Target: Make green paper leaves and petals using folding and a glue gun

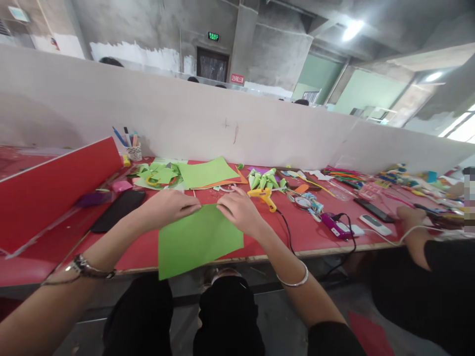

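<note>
A green paper sheet [200, 242] lies at the front edge of the red table, its near left corner sticking out past the edge. My left hand [172, 205] pinches its far edge, fingers pressed together. Close by on the right, my right hand [239, 207] grips the same far edge with thumb and fingers together. Beyond my hands lie a lighter green sheet [210, 173] and green paper scraps [161, 174]. A yellow glue gun [264, 199] rests just right of my right hand, near folded green paper pieces [263, 179].
A black phone [118, 211] and a standing red board [59, 193] are on the left, with a pen cup [134, 151] behind. To the right are a purple power strip [336, 226], cables, a white remote [374, 224] and another person's arm [415, 237]. A white partition [208, 123] runs behind.
</note>
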`<state>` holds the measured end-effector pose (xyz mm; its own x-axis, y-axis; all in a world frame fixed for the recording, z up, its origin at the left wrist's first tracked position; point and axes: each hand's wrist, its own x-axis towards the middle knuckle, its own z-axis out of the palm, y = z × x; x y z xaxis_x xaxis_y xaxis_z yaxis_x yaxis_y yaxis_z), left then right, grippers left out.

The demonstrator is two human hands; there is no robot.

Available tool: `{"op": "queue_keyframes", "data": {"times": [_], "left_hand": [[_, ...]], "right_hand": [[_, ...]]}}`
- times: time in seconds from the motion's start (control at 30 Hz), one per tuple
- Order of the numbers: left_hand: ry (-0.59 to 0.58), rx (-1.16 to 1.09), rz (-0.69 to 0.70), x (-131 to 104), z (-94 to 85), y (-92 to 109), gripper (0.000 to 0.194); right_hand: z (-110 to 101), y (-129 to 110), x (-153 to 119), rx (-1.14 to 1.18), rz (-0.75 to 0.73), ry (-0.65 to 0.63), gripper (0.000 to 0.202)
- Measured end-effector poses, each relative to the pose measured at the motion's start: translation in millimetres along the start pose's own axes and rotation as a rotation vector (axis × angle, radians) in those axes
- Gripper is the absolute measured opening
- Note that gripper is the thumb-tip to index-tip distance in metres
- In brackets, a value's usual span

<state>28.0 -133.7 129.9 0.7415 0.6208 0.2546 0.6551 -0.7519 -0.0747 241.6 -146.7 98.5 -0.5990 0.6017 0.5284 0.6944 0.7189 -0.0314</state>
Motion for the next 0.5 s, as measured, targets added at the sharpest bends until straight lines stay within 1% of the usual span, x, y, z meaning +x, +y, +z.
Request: {"op": "queue_keyframes", "data": {"times": [0.1,0.2,0.33,0.5], "left_hand": [[0.079,0.178,-0.01,8,6.6,8,0.024],[0.16,0.308,-0.003,14,8.4,17,0.02],[0.245,0.334,0.038,17,4.2,27,0.021],[0.378,0.341,0.049,15,3.8,30,0.023]], "right_hand": [[4,2,2,-0.008,0.043,-0.015,0.021],[4,-1,5,-0.024,0.051,-0.012,0.022],[4,-4,10,-0.028,0.061,-0.005,0.024],[6,-6,10,0.02,0.048,0.022,0.028]]}}
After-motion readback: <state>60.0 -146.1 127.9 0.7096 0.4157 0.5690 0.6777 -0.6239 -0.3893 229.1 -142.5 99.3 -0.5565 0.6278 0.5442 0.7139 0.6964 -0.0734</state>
